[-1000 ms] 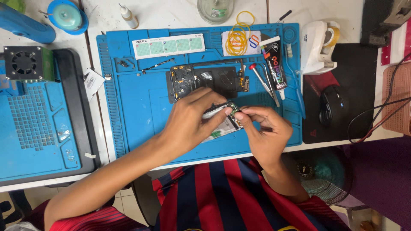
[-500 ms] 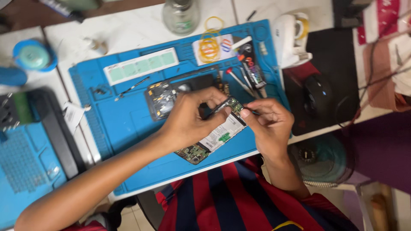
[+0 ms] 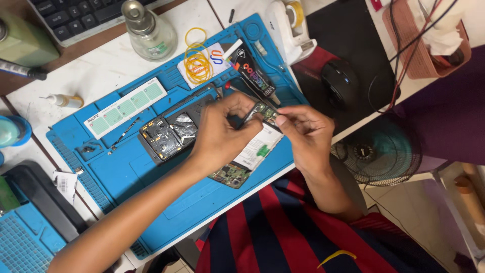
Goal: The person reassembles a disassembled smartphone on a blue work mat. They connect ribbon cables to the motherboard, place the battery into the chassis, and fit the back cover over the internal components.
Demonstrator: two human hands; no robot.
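Note:
My left hand (image 3: pixel 222 132) and my right hand (image 3: pixel 304 135) meet over a blue work mat (image 3: pixel 121 167). Between them they hold a phone's inner assembly (image 3: pixel 252 154): a white battery with green circuit boards at both ends. The left fingers pinch a thin dark tool against the upper board. The right fingertips pinch the same upper end. Just left of the hands lies an opened phone housing (image 3: pixel 169 132) on the mat.
On the mat lie yellow rubber bands (image 3: pixel 196 59) on a card, a black glue tube (image 3: pixel 252 75) and a white strip (image 3: pixel 126 107). A glass bottle (image 3: pixel 149 31), keyboard (image 3: pixel 86 12), black mouse (image 3: pixel 341 81) and floor fan (image 3: pixel 380 151) surround it.
The view has swung and tilted, so the mat now lies diagonally. My hands stay together on the assembly, which has risen slightly off the mat.

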